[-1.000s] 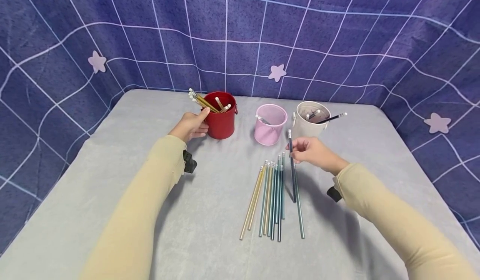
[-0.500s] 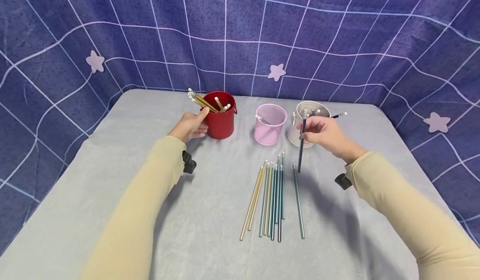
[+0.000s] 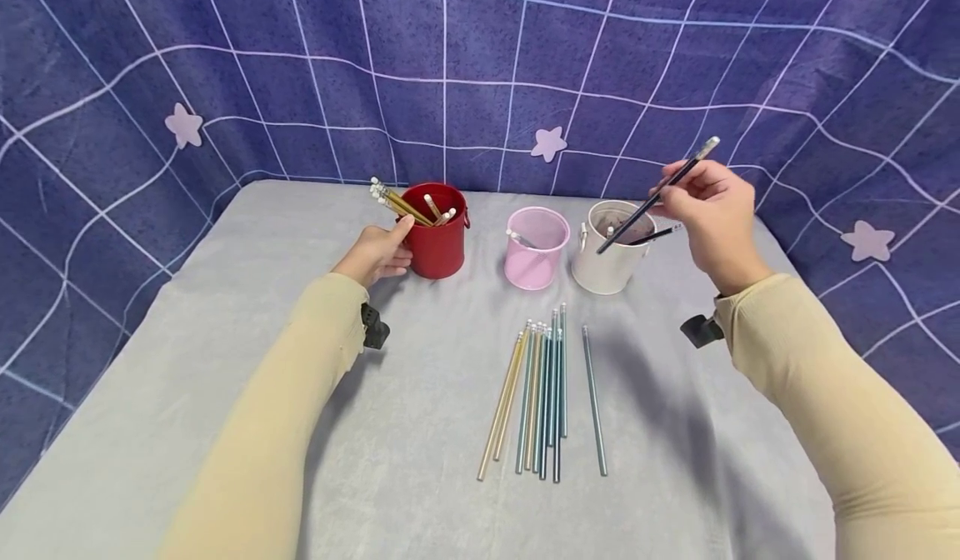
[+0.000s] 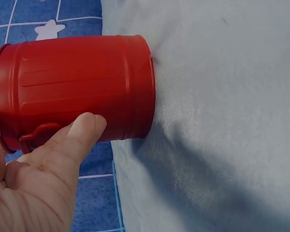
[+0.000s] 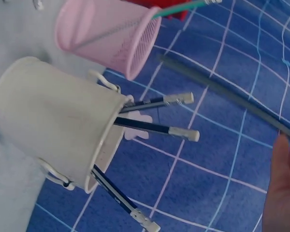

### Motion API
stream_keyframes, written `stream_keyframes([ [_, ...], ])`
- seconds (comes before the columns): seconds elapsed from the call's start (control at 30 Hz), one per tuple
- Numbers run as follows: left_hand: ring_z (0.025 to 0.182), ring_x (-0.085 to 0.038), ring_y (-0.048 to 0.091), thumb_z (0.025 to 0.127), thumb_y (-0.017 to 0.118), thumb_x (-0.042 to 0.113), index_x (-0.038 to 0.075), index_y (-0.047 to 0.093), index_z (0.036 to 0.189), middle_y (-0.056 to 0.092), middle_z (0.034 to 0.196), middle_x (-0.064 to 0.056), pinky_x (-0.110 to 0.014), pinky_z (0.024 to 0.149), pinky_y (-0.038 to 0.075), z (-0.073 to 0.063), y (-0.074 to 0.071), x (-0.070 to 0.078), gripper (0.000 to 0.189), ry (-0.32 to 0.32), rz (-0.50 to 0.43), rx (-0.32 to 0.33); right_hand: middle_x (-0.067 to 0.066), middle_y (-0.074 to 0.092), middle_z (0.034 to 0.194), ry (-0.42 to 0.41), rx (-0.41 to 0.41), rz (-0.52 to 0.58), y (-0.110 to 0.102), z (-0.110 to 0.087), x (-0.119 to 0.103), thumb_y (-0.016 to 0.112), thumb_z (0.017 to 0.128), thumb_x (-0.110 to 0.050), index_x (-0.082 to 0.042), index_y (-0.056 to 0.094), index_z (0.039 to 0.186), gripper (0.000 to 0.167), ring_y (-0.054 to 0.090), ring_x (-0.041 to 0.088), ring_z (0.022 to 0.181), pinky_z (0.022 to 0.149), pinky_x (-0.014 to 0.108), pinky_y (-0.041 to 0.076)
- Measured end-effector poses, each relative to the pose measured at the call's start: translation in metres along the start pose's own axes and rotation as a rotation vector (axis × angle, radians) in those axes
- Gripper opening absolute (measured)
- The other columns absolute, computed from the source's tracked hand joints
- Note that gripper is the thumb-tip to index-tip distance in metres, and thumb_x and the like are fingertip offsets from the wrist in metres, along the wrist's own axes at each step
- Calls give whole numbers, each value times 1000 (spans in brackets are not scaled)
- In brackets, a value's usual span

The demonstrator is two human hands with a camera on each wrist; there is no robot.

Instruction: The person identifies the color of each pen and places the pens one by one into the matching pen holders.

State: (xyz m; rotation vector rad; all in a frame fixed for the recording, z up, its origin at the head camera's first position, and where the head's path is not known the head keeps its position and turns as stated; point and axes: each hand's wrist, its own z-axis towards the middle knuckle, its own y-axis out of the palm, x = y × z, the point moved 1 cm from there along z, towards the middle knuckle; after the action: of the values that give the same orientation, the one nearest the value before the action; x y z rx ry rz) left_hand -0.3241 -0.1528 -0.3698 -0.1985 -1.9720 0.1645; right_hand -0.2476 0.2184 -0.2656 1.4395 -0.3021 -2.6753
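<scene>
My right hand (image 3: 712,214) pinches a dark navy pencil (image 3: 633,219) in the air, its white eraser end up and its other end slanting down across the mouth of the white bucket (image 3: 603,270). Several navy pencils (image 5: 144,125) stick out of that bucket in the right wrist view. At the left, my left hand (image 3: 378,253) holds the side of the red bucket (image 3: 438,253), thumb at the rim and fingers against the wall. Gold pencils (image 3: 405,203) lean out of the red bucket. Between the buckets stands a pink mesh cup (image 3: 531,271) with a teal pencil (image 5: 181,8) in it.
Several gold, teal and navy pencils (image 3: 540,402) lie side by side on the grey cloth (image 3: 420,427). A single teal pencil (image 3: 595,402) lies apart to their right. Behind the containers hangs a blue gridded curtain (image 3: 480,110) with star shapes.
My right hand has lifted the navy pencil off the cloth, then moved up and right, tilting it above the white bucket. My left hand stays on the red bucket.
</scene>
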Motion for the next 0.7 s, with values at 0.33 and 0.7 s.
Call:
stream_keyframes([
  [0.33, 109, -28, 55, 97, 42, 51, -9, 43, 128, 53, 119, -22, -31, 89, 51, 0, -2, -2, 68, 0, 2, 15, 10, 63, 77, -175, 248, 3, -4, 7, 1, 49, 76, 17, 0, 62, 72, 22, 58, 12, 56, 56, 22, 54],
  [0.7, 118, -32, 52, 98, 42, 50, -11, 41, 132, 50, 129, -26, -36, 97, 46, -1, -1, -1, 70, -6, -17, 9, -15, 66, 80, -105, 213, -426, -17, -3, 28, 57, 79, 11, -16, 63, 73, 28, 56, -4, 61, 60, 10, 44],
])
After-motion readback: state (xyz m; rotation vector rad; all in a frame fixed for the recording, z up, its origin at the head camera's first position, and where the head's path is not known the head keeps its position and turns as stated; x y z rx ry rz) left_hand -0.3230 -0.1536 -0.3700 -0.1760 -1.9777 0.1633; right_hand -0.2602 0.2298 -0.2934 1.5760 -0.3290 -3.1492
